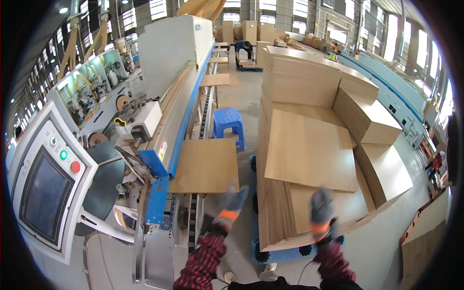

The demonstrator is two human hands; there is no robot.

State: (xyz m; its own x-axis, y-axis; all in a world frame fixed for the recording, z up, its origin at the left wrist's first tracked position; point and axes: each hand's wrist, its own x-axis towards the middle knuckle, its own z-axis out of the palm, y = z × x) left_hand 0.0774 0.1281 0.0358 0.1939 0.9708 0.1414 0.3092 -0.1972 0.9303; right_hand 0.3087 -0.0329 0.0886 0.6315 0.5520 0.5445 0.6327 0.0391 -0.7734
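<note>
A flat wood-coloured panel (205,166) lies on the machine's feed side, its left edge under the blue guard. My left hand (234,200), in a grey glove with an orange cuff, is just off the panel's near right corner, fingers stretched out and blurred; contact cannot be made out. My right hand (322,205), gloved alike, is over the panel stack at the near edge of a loose top panel (309,150). That top panel lies slightly askew on the stack. Motion smears the right fingers, and nothing shows held in either hand.
A control screen (44,195) stands at the left beside the long machine (169,53). A blue stool (228,123) sits in the aisle. Taller panel piles (309,72) rise behind, on a blue pallet (256,241). Farther off, a person (245,50) bends over panels.
</note>
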